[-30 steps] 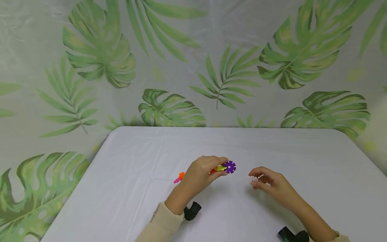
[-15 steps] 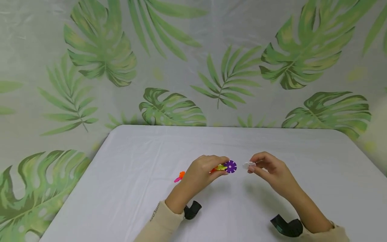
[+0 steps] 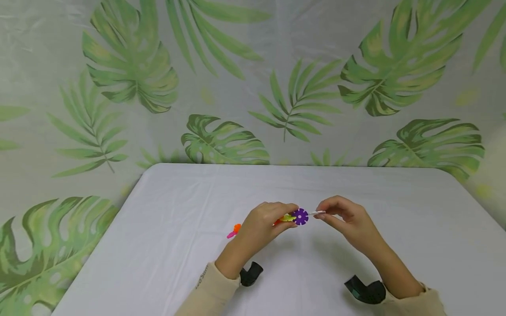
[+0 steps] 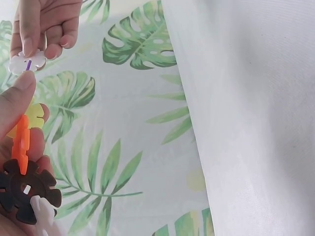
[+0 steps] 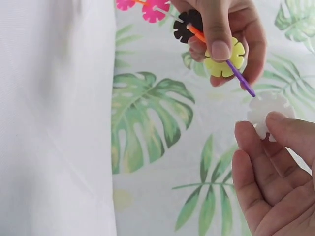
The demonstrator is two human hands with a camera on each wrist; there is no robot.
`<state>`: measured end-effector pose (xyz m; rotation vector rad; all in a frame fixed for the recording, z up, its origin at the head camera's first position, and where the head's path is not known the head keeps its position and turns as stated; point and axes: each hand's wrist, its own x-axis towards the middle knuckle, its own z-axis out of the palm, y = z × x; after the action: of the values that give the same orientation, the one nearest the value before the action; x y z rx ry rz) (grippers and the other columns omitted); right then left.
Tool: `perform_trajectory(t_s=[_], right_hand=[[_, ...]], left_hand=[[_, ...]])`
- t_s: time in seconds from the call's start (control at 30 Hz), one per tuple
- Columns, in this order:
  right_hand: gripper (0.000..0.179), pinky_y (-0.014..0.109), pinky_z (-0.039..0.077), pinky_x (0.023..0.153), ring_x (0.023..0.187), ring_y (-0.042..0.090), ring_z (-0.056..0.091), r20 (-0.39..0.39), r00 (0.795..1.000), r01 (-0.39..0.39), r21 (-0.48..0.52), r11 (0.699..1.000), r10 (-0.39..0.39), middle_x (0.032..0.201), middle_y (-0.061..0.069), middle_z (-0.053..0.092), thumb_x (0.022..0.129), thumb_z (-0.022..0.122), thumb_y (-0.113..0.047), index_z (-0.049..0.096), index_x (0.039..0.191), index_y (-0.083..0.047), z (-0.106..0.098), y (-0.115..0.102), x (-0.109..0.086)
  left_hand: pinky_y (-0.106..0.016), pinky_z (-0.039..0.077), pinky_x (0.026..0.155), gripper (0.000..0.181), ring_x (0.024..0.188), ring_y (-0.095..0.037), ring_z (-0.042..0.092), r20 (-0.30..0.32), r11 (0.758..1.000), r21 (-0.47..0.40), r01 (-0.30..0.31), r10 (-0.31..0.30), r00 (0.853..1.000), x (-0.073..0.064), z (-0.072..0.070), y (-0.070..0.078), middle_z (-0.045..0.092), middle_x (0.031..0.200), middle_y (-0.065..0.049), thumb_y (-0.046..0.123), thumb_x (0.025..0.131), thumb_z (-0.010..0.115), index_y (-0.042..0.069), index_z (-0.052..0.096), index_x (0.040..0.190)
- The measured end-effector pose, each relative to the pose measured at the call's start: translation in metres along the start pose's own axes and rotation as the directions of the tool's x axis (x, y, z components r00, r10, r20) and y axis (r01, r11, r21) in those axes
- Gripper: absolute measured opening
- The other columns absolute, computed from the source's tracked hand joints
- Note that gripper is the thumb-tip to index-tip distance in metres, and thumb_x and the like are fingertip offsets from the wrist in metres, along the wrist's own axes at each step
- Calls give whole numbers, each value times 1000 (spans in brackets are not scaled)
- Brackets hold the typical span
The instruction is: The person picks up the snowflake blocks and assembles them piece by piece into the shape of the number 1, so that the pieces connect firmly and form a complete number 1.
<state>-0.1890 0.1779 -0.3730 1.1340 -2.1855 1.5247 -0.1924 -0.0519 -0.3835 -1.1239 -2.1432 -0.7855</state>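
My left hand (image 3: 262, 226) grips a chain of notched plastic snowflake discs just above the table. Its thumb lies across a yellow disc (image 5: 222, 69), with a purple disc (image 3: 301, 217) at the chain's right end. An orange disc (image 4: 21, 142), a black disc (image 4: 15, 186) and a pink disc (image 5: 155, 12) follow toward the other end. Between thumb and fingers, my right hand (image 3: 352, 221) pinches a white disc (image 5: 268, 109). The white disc's edge meets the purple disc's edge, crosswise to it. How deep the notches are engaged I cannot tell. Fingers hide part of the chain.
A white cloth covers the table (image 3: 178, 197). Behind its far edge hangs a leaf-patterned backdrop (image 3: 225, 87). A black device (image 3: 251, 274) sits by the left wrist and another black device (image 3: 365, 290) by the right wrist.
My right hand has moved up and left, bringing the white disc to the purple one and turning it edge-on. My left hand and the chain have stayed nearly still.
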Motion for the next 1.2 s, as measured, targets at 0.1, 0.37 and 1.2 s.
perform_trajectory(t_s=[0.1,0.37,1.2], right_hand=[[26,21,50,71,84,13,60,-6,1000,-6,-9,1000,6,90,7,60,78,57,18,58,94,-2,0,1,-1],[22,25,49,74,87,16,56,15,999,-45,34,998,44,91,10,60,77,59,17,58,92,0,2,4,-1],[34,22,49,74,84,15,61,-79,988,141,84,986,-135,87,10,65,64,57,32,63,84,5,9,0,1]], left_hand=[[-18,43,83,37,90,-9,60,-3,1000,-7,-4,4,1000,0,1,0,66,98,1,19,71,76,7,65,104],[-16,43,83,36,88,-8,60,-11,1000,-16,14,-14,1000,-4,-1,0,66,96,0,19,71,76,6,66,103],[-16,43,82,35,85,-9,61,1,1000,-13,-4,4,1000,-1,0,1,66,97,0,19,71,76,7,66,103]])
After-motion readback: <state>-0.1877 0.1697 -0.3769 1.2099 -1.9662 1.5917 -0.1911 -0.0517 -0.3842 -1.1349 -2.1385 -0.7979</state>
